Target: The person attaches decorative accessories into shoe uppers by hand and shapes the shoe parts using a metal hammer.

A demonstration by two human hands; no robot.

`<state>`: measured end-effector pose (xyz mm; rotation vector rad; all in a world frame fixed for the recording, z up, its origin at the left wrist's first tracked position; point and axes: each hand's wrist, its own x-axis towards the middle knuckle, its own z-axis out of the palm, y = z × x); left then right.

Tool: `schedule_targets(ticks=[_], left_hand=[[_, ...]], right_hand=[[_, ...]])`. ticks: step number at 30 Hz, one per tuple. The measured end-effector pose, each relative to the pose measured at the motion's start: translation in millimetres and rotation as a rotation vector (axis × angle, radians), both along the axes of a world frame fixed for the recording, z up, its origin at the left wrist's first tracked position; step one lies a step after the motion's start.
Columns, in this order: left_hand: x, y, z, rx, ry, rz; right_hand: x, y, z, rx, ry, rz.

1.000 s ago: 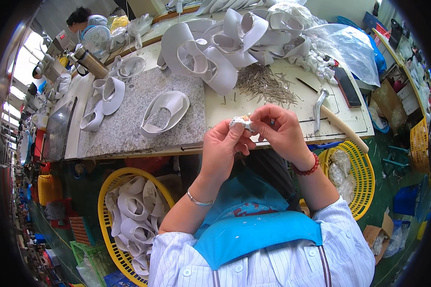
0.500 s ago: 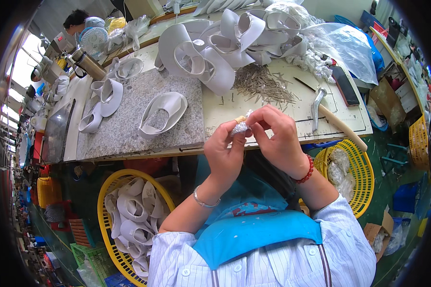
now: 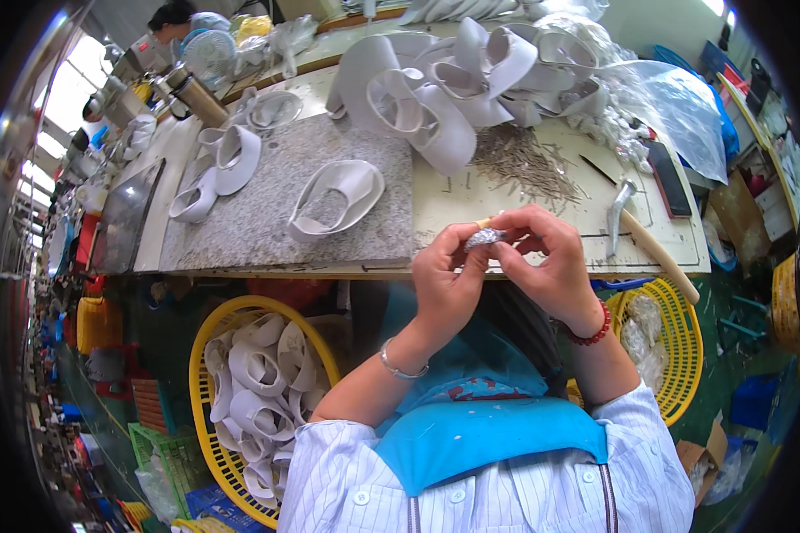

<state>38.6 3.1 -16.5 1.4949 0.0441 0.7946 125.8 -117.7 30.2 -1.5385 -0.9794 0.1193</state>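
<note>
Above the table's near edge, my left hand [image 3: 452, 277] and my right hand [image 3: 553, 262] are together. Both pinch a small, glittery silver piece [image 3: 484, 238] between thumbs and fingertips; its far side is hidden by the fingers. A tan band shows on a left finger. Beyond my hands lies a heap of thin brownish nails [image 3: 529, 164]. A single white curved piece with a large opening, like a shoe upper [image 3: 369, 197], rests on the grey stone slab [image 3: 240, 249]. More white uppers [image 3: 444, 133] are piled at the back.
Right of my hands lie a hammer [image 3: 662, 258] with a wooden handle, a dark phone [image 3: 668, 180] and a thin dark stick [image 3: 597, 169]. Yellow baskets, one with white uppers [image 3: 203, 404] and one with clear plastic [image 3: 687, 355], stand below. A metal flask [image 3: 196, 96] is at the back left.
The whole view has shifted, so the table appears farther right. My right fingers have come down around the silver piece, which has been turned and is held by both hands.
</note>
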Motion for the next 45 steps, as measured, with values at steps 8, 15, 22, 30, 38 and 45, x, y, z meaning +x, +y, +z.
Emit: schedule_targets(ticks=[8,15,22,30,38,45], left_hand=[[-2,1,4,-0.230,0.020,-0.062],[-4,20,18,-0.338,0.134,-0.114],[7,124,67,0.965,0.423,0.444],[-7,214,67,1.036,1.001,0.240],[-37,96,67,0.445,0.426,0.156],[-38,58,60,-0.383,0.162,-0.101]], right_hand=[[-3,10,3,-0.092,-0.240,-0.082],[0,28,-16,0.115,-0.049,-0.052],[11,11,-28,0.158,0.188,-0.005],[-4,13,-25,0.022,0.065,0.065],[-17,45,8,0.194,-0.196,0.056],[-22,37,8,0.139,-0.629,0.094]])
